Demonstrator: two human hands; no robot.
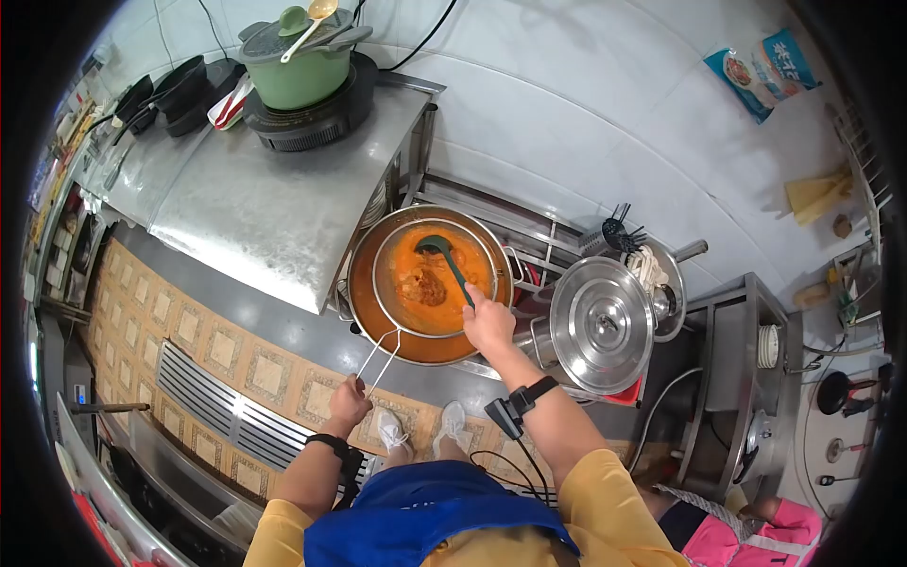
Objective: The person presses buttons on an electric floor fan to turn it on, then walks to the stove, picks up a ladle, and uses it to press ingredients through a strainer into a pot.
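Note:
My left hand (350, 401) is closed around the wire handle of a large round strainer (382, 338). The strainer rests inside a wide metal pot (363, 295) of orange broth, its rim above the liquid. A reddish-brown lump of paste (422, 286) sits in the strainer, partly in the broth. My right hand (489, 323) grips the handle of a dark green ladle (453, 268). The ladle's bowl is in the strainer, just beyond the paste. How deep the strainer reaches is hidden by the broth.
To the pot's right leans a large metal lid (602, 324). A steel counter (274, 198) at the left carries a green lidded pot (300, 77) on a black cooker (307, 128). Another person in pink (780, 536) is at the lower right.

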